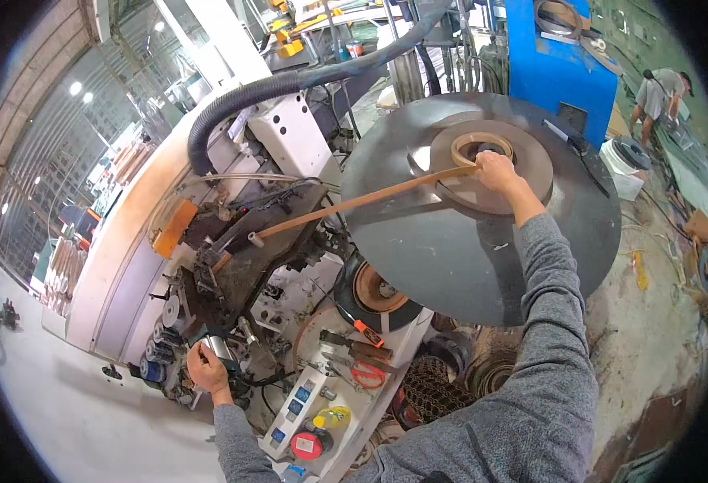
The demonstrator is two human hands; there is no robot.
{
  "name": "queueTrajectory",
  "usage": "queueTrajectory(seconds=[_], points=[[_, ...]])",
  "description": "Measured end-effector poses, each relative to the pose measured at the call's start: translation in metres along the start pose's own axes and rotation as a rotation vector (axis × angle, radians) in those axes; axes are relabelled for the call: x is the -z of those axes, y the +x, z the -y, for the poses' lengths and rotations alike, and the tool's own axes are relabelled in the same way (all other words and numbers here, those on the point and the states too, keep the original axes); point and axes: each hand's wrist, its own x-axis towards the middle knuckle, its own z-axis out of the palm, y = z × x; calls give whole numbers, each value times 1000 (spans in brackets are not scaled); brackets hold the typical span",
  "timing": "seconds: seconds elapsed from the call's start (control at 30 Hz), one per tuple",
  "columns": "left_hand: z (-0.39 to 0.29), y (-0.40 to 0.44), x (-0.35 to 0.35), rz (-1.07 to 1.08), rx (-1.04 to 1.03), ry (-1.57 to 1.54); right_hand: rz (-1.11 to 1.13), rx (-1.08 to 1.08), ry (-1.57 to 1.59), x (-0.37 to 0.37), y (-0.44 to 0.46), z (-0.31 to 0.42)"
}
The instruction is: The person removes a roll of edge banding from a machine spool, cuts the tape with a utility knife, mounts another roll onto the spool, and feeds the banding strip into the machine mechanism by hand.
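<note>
My right hand (496, 171) is closed on a tan strip of edge banding (370, 200), right beside its small coil (460, 150). That coil lies at the hub of a large round dark turntable (426, 266). From my hand the strip runs taut to the left, past a small pale roller (255, 239) and into the machine's feed. Lower left, my left hand (208, 370) is held with curled fingers beside a shiny metal part (218, 348) of the machine. What those fingers hold, if anything, is hidden.
A white shelf (386, 385) carries an orange-handled screwdriver (368, 332), red-handled scissors (367, 373), a yellow bottle (332, 417) and a red-lidded jar (307, 445). Overhead curves a black hose (241, 101). A blue cabinet (547, 72) stands behind the turntable; another person (661, 95) bends at far right.
</note>
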Motion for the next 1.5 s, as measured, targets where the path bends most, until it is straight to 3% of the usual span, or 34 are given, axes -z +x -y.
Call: queueTrajectory(seconds=[0.13, 0.27, 0.33, 0.47, 0.5, 0.6, 0.67, 0.77, 0.87, 1.0, 1.17, 1.27, 1.37, 1.43, 1.5], points=[[-5, 5, 7, 93, 59, -80, 6, -15, -125, 49, -27, -17], [-2, 5, 11, 167, 144, -108, -131, -52, -234, 120, -71, -58], [-8, 3, 3, 181, 309, -295, -205, -37, -238, 162, -100, -63], [-147, 29, 33, 232, 36, -505, -207, 63, -62, 239, -164, -21], [-189, 38, 50, 272, -43, -587, -172, 139, 17, 255, -178, -1], [-284, 53, 88, 264, -539, -725, -18, 416, 135, 279, -212, 66], [-332, 53, 112, 292, -721, -803, 37, 721, 372, 287, -226, 107], [-355, 32, 126, 382, -862, -906, 341, 946, 687, 291, -229, 148], [-330, 19, 154, 615, -712, -842, 372, 981, 798, 285, -226, 163], [-297, 3, 184, 648, -543, -816, 654, 922, 933, 261, -220, 191], [-259, -12, 227, 989, -249, -714, 588, 1091, 925, 236, -220, 227], [-243, -22, 242, 1011, -149, -787, 531, 1161, 918, 232, -223, 240], [-237, -30, 243, 865, -171, -796, 475, 1180, 1002, 224, -223, 248], [-234, -28, 244, 815, -199, -841, 510, 980, 1203, 222, -229, 251], [-238, -41, 236, 743, 68, -1266, 501, 826, 1479, 207, -234, 258]])
